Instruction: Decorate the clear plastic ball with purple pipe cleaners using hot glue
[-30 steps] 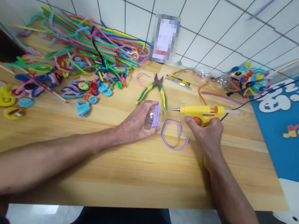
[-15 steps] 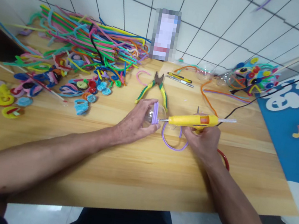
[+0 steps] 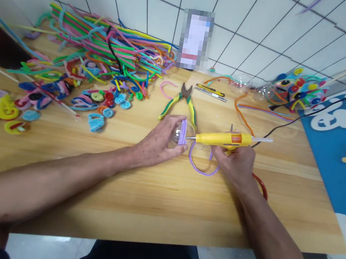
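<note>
A clear plastic ball (image 3: 176,136) with purple pipe cleaner strips (image 3: 183,132) round it is held between the thumb and fingers of my left hand (image 3: 161,141). My right hand (image 3: 236,163) is wrapped round the handle of a yellow glue gun (image 3: 220,139), whose metal tip points left at the purple strips. Whether the tip touches them I cannot tell. A loop of purple pipe cleaner (image 3: 201,171) lies on the wooden table between my hands. Just beyond my left hand are open pliers (image 3: 185,98) with yellow and green handles.
Bundled pipe cleaners (image 3: 98,41) and coiled pieces (image 3: 96,121) spread over the left side. A phone (image 3: 193,41) leans on the tiled wall. Behind the glue gun lie a yellow cutter (image 3: 211,90), clear balls (image 3: 262,92), an orange pipe cleaner (image 3: 241,114) and a black cable (image 3: 287,121).
The view has shifted slightly, so most table items appear a little further right. The ball and my left hand sit slightly closer to the glue gun; both grips look the same.
</note>
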A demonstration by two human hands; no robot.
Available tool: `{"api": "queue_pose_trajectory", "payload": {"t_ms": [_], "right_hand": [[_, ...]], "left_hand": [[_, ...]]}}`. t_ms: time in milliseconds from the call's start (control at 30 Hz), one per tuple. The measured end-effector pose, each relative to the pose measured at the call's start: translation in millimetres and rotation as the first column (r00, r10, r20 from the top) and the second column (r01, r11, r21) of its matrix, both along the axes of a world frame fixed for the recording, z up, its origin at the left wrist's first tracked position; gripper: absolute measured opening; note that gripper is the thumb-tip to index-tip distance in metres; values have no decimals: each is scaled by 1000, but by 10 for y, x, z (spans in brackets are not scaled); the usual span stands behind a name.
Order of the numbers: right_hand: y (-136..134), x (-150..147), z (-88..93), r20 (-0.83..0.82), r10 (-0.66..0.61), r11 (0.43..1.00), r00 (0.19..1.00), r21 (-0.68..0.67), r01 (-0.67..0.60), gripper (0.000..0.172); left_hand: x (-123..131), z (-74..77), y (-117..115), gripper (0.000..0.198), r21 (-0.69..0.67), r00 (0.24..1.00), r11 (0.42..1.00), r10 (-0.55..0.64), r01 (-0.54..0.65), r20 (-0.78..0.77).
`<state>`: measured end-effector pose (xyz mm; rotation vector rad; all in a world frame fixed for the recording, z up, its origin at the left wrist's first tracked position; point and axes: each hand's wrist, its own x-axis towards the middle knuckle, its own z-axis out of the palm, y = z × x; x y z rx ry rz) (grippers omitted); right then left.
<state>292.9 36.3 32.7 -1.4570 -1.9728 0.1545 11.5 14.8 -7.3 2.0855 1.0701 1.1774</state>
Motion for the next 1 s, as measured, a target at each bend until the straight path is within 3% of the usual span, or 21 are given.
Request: {"api": "queue_pose_trajectory", "payload": {"t_ms": [400, 600, 1000], "right_hand": [[0, -19, 13, 4, 23, 1000, 1000, -18, -23, 15], [13, -12, 27, 37, 24, 1000, 999, -20, -24, 25], [13, -18, 55, 33, 42, 997, 999, -62, -40, 28]], "left_hand": [[7, -11, 9, 71, 2, 1000, 1000, -2, 2, 20], [6, -8, 8, 70, 17, 1000, 1000, -3, 3, 2], [7, -11, 8, 70, -1, 1000, 1000, 2, -2, 10]]}}
